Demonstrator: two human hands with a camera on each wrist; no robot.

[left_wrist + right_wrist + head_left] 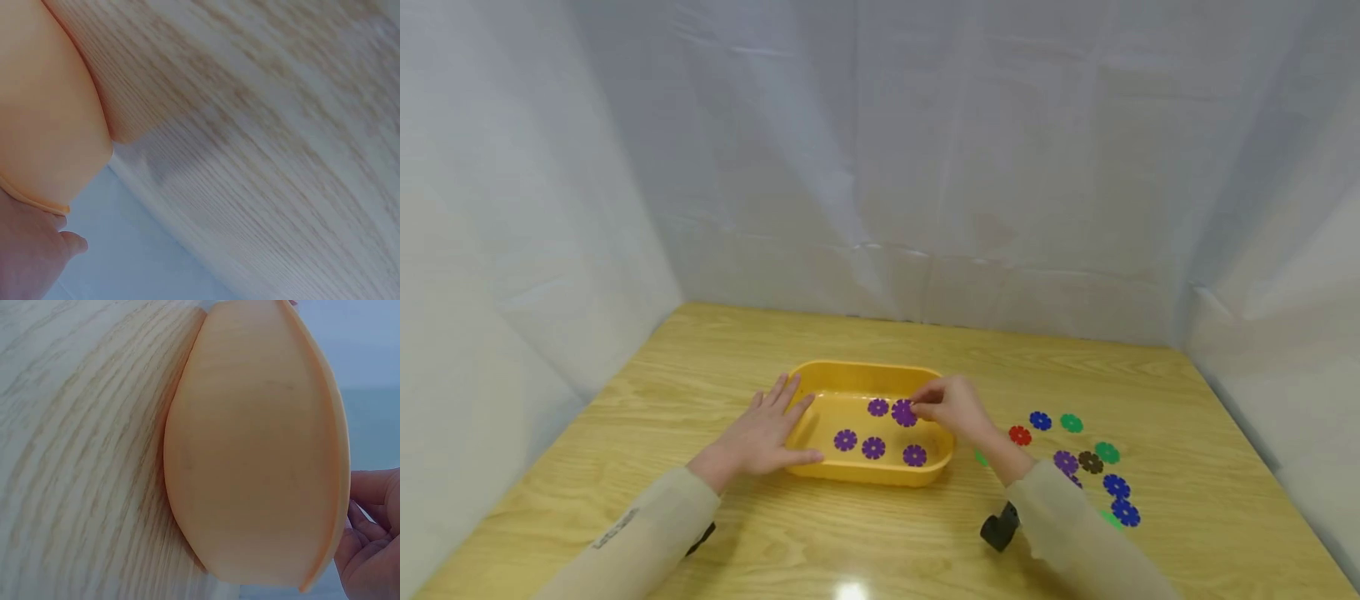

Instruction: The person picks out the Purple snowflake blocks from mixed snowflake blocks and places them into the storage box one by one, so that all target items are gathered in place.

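Head view, right hand: we find the right hand [953, 406] over the right end of the yellow tub [850, 372], its fingertips pinching a purple flower disc [904, 412], so this grip is closed on that disc.
Head view, held disc: it sits at the fingertips above the tub's inner floor, just left of the right hand.
Head view, left hand: we note the left hand [765, 434] laid flat against the tub's left rim, fingers straight and spread, grip open and holding nothing.
Head view, tub contents: between the two hands lie four more purple discs [873, 447] on the tub floor, all left of and nearer us than the right grip.
Head view, loose discs: to the right of the right hand, well apart from the tub, scattered coloured discs [1090, 461] rest on the wooden worktop [1187, 467]; we count blue, green, red, purple and a dark one.
Left wrist view: we see the tub's outer wall [44, 112] beside the left hand [31, 256] on the worktop; the finger posture cannot be told here.
Right wrist view: the tub's outer wall [256, 450] fills the frame, with curled fingers [375, 544] at its rim; the disc is not visible here.
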